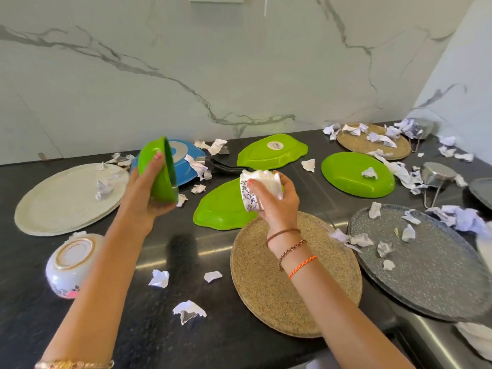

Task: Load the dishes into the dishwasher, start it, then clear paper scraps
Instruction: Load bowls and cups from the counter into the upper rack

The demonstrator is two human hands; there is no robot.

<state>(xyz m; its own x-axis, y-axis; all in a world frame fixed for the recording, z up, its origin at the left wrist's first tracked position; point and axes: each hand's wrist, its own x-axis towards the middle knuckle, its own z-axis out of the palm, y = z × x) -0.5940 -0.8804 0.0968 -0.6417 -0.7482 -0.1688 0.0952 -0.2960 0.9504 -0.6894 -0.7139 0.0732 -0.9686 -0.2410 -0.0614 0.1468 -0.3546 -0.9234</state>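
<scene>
Nearest me, a crumpled paper scrap (189, 311) waits on the counter (186, 251). Above it my left hand (149, 193) grips a green bowl (159, 173) on edge, while my right hand (277, 201) clasps a tipped patterned cup (250, 193), both lifted clear.

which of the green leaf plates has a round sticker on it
The far green plate, nearest the marble wall, shows a round white sticker. The one with a paper scrap and the one behind the right hand show none.

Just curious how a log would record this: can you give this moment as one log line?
left hand: holds green bowl, tilted | right hand: holds patterned cup with paper | counter: dishes, scraps remain
</scene>
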